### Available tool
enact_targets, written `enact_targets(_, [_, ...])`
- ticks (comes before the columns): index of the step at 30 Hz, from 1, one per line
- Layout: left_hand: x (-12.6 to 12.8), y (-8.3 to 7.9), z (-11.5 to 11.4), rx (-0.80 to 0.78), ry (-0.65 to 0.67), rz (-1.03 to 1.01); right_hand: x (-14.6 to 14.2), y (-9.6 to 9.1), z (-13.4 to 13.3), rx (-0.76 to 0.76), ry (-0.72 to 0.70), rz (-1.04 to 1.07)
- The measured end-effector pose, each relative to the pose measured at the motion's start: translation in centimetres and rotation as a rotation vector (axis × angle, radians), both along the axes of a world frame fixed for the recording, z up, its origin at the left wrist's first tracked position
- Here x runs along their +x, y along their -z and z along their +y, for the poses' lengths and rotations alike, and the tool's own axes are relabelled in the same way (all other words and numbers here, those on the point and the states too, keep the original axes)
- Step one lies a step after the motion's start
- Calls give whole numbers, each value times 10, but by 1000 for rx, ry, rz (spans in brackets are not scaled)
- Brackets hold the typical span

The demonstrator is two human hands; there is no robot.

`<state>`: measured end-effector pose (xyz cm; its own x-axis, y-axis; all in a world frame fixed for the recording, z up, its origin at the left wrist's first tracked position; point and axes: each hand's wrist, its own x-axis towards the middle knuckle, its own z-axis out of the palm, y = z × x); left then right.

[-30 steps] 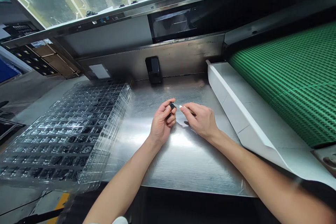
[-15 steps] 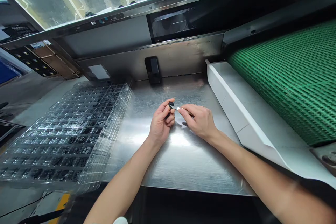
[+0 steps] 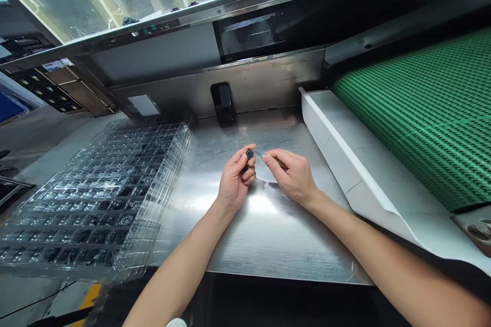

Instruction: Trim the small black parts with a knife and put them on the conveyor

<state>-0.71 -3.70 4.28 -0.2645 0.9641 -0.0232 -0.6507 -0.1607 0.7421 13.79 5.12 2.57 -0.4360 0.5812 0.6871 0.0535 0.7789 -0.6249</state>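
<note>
My left hand (image 3: 235, 178) is curled over the middle of the steel bench (image 3: 268, 225), pinching a small round black part (image 3: 249, 153) between thumb and forefinger. Just to its right, my right hand (image 3: 290, 174) is closed in a pinch, its fingertips a short gap from the black part. Only a tiny pale tip shows at those fingertips, and I cannot make out what it is. Both forearms reach in from the lower edge.
A stack of clear plastic trays (image 3: 111, 189) holding several small black parts lies on the left. A white chute (image 3: 345, 158) borders the bench on the right, with a green conveyor belt (image 3: 425, 107) beyond it. A black device (image 3: 222, 102) stands against the back wall.
My right hand brought a small white-tipped piece up to the black part half a second ago, then drew back slightly. The left hand has turned the part a little.
</note>
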Motion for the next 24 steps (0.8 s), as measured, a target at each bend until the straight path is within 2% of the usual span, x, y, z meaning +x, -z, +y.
enact_targets(5, [6, 5, 2, -34, 36, 53, -3, 1, 0, -241, -75, -9])
enact_targets(8, [9, 8, 3, -45, 47, 127, -4, 2, 0, -307, -112, -1])
enact_targets(14, [11, 11, 4, -42, 17, 224, -3, 0, -4, -215, -128, -11])
enact_targets(21, [10, 15, 5, -72, 7, 195, -1, 3, 0, -134, 54, -8])
enact_targets(24, [10, 14, 5, -74, -14, 200, -1, 3, 3, -147, 39, -22])
